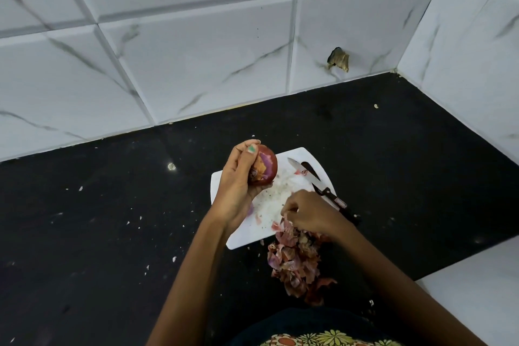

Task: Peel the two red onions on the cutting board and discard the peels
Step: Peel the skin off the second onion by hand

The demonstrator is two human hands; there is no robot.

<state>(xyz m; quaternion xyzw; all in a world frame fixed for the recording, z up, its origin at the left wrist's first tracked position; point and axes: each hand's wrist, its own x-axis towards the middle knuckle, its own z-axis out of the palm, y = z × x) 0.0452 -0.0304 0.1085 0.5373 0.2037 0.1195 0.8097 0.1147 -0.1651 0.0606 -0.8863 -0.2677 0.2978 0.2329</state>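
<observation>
Red onion (264, 167), round and partly peeled, is held up in the left hand (238, 180) above the far left corner of the white plastic cutting board (269, 205); fingers and thumb are curled round it, so the left grip is closed on the onion. Only one onion is seen. Right hand (307, 212) is placed low at the near right edge of the board, fingers curled down onto loose pink-brown onion peels (295, 261); some peel is pinched under the fingertips, though the exact hold is partly hidden. Peel pile is spread from the board's near edge onto the black stone surface (112, 219), close to the body. Small steel knife with a black handle (317, 182) is laid on the board's right side, blade pointing away, untouched. Small pale scraps are scattered on the surface. White marbled wall tiles (196, 50) are seen behind.
</observation>
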